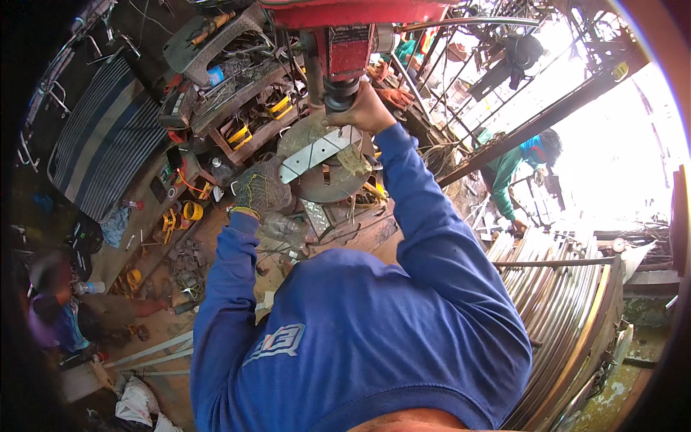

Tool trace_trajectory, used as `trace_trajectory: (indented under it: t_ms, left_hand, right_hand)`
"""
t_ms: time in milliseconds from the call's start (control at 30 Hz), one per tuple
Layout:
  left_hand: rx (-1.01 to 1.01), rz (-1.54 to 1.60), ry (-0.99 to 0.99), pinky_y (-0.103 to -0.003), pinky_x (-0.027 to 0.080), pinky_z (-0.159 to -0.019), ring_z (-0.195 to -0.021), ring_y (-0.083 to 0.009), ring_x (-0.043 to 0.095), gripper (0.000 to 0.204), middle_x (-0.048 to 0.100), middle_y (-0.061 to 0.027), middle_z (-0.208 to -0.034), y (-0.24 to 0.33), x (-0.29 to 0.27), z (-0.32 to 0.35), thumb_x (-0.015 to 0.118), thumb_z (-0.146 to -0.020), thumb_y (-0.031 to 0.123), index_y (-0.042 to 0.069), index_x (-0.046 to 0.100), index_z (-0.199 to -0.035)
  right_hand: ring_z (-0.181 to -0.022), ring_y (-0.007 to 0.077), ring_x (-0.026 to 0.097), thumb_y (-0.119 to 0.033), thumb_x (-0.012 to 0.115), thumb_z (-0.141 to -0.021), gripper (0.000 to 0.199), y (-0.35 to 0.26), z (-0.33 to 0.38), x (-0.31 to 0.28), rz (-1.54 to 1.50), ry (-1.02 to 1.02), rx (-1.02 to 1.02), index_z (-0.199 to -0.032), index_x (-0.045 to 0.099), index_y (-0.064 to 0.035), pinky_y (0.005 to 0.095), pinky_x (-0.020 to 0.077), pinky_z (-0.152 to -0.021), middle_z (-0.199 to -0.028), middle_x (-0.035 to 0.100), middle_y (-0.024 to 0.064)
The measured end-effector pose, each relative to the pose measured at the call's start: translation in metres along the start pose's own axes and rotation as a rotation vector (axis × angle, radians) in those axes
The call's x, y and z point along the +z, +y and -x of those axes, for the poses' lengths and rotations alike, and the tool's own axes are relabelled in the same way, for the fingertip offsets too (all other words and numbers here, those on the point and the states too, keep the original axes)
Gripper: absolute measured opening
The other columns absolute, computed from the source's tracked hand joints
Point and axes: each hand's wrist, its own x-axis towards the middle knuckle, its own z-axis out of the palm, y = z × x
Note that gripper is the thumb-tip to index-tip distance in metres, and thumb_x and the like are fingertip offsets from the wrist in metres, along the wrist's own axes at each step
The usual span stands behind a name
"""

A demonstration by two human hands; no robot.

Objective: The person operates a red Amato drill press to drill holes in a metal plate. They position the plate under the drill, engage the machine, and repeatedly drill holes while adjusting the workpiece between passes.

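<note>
In front of me stands a red drill press (348, 54) with a dark chuck (341, 95) under its head. My bare right hand (366, 111) is closed round the lower part of the chuck. Below it, a flat silver metal bar with small holes (320, 153) lies slantwise across the round metal drill table (308, 189). A tan scrap (353, 160) lies by the bar's right end. My left hand (263, 186), in a grey knit glove with a yellow cuff, is at the table's left edge, close to the bar's left end. Its fingers are hidden.
Left, a wooden bench (140, 209) carries tools and yellow tape-like rolls. A bent metal bracket (317, 219) lies below the drill table. At right, a co-worker in green (507, 173) bends over a rack of long metal bars (554, 309). Another person (61, 309) sits at far left.
</note>
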Motion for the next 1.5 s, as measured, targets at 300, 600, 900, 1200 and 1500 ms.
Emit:
trace_trajectory:
  t_ms: [300, 600, 900, 1200, 1500]
  left_hand:
    - [-0.059, 0.082, -0.062, -0.049, 0.056, -0.092, -0.107, -0.0425, 0.068, 0.058, 0.072, -0.0207, -0.118, 0.004, 0.002, 0.0, 0.071, -0.073, 0.019, 0.014, 0.064, -0.13]
    - [-0.09, 0.09, -0.088, -0.049, 0.056, -0.094, -0.109, -0.0421, 0.068, 0.054, 0.072, -0.0227, -0.117, 0.0, 0.007, -0.005, 0.071, -0.075, 0.02, 0.01, 0.065, -0.128]
    - [-0.005, 0.062, -0.025, -0.05, 0.055, -0.096, -0.109, -0.0439, 0.067, 0.052, 0.071, -0.025, -0.115, -0.007, 0.015, -0.009, 0.07, -0.076, 0.021, 0.01, 0.064, -0.126]
    - [-0.004, 0.045, -0.024, -0.047, 0.054, -0.101, -0.117, -0.0399, 0.065, 0.052, 0.071, -0.0179, -0.125, 0.005, 0.006, -0.001, 0.07, -0.077, 0.02, 0.011, 0.064, -0.128]
    - [-0.066, 0.033, -0.114, -0.045, 0.055, -0.099, -0.117, -0.0404, 0.066, 0.079, 0.068, -0.02, -0.13, -0.005, 0.016, -0.009, 0.07, -0.077, 0.018, 0.019, 0.045, -0.152]
  right_hand:
    - [-0.084, 0.0157, 0.074, -0.021, 0.074, -0.095, 0.03, -0.206, 0.059, -0.114, 0.5, 0.61, -0.159, -0.115, 0.071, 0.0015, 0.03, 0.056, -0.069, -0.097, 0.077, 0.011]
    - [-0.078, 0.0384, 0.07, -0.041, 0.064, -0.098, 0.041, -0.16, 0.073, -0.122, 1.052, 0.279, 0.361, -0.096, 0.073, -0.0015, 0.0481, 0.0523, -0.074, -0.081, 0.07, 0.0215]
    - [-0.083, 0.041, 0.07, -0.047, 0.064, -0.097, 0.042, -0.142, 0.097, -0.113, 0.987, 0.47, 0.294, -0.103, 0.074, -0.007, 0.0488, 0.0537, -0.077, -0.086, 0.072, 0.0212]
    - [-0.083, 0.0397, 0.071, -0.048, 0.065, -0.095, 0.04, -0.124, 0.099, -0.106, 0.958, 0.586, 0.202, -0.101, 0.077, -0.0112, 0.0488, 0.0551, -0.075, -0.085, 0.073, 0.0178]
    - [-0.079, 0.0385, 0.072, -0.055, 0.066, -0.094, 0.048, -0.121, 0.1, -0.107, 0.946, 0.552, 0.191, -0.104, 0.078, -0.0096, 0.0481, 0.0562, -0.073, -0.08, 0.073, 0.0173]
